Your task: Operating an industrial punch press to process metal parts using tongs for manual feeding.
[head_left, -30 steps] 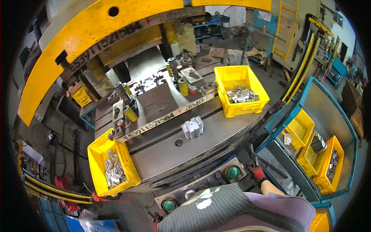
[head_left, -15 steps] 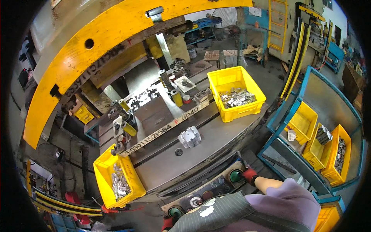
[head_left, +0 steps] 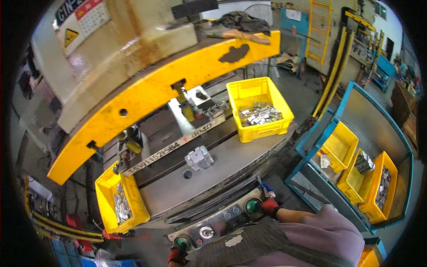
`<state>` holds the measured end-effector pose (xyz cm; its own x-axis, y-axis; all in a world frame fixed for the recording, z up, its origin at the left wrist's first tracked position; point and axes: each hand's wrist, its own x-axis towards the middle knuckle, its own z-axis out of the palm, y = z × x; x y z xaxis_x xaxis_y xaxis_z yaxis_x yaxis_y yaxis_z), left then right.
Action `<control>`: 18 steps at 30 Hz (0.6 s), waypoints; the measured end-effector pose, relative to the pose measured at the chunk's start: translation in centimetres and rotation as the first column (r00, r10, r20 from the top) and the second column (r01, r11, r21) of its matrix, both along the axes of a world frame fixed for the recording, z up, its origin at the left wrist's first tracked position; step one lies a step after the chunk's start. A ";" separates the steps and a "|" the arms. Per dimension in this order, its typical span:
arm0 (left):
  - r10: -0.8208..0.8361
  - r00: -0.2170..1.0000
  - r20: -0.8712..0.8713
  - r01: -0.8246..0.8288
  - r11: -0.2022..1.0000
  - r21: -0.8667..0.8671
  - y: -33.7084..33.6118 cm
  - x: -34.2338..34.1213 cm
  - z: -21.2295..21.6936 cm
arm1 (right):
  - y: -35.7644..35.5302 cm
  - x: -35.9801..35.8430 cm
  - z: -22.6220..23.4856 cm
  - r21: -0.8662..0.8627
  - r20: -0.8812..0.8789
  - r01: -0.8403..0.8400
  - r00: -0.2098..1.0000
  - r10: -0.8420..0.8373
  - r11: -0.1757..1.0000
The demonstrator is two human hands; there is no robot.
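Tabletop (head_left: 164, 191) bore unbinned metal blocks (head_left: 199, 158), twelve o'clock; bins (head_left: 267, 131) at ten and one stood part-filled; left hand (head_left: 176, 256), right hand (head_left: 269, 206) were at green buttons (head_left: 181, 242); finger spread, grip unclear.

So the right hand (head_left: 269, 206) has a red work glove (head_left: 268, 208) on, with a darker band (head_left: 275, 212) at the wrist end, just behind the fingers (head_left: 263, 205). Left hand (head_left: 177, 256) is gloved in red too, details too small to make out. Way back from the right fingers there's a loose mauve cloth sleeve (head_left: 322, 229). Between both sets of fingers and lower down, a dark grey, faintly lined apron (head_left: 209, 253) with a ragged white patch (head_left: 234, 240), plus a flat dark strap (head_left: 311, 254).
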<state>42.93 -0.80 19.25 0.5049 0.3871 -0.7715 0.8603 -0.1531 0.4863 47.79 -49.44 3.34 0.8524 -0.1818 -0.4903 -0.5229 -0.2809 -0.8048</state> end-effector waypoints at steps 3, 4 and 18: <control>0.108 0.994 -0.037 -0.112 0.985 -0.131 1.7 -1.4 -1.6 | 1.5 -0.2 4.3 0.255 -0.069 0.187 0.982 -0.175 0.949; 0.120 0.992 -0.035 -0.124 0.984 -0.131 1.8 -1.5 -1.9 | 1.4 -0.3 7.2 0.300 -0.023 0.199 0.979 -0.201 0.933; 0.705 0.658 0.264 -0.566 0.695 -0.443 15.9 -10.7 -16.7 | 0.2 -3.0 8.7 -0.013 0.110 0.540 0.837 -0.536 0.841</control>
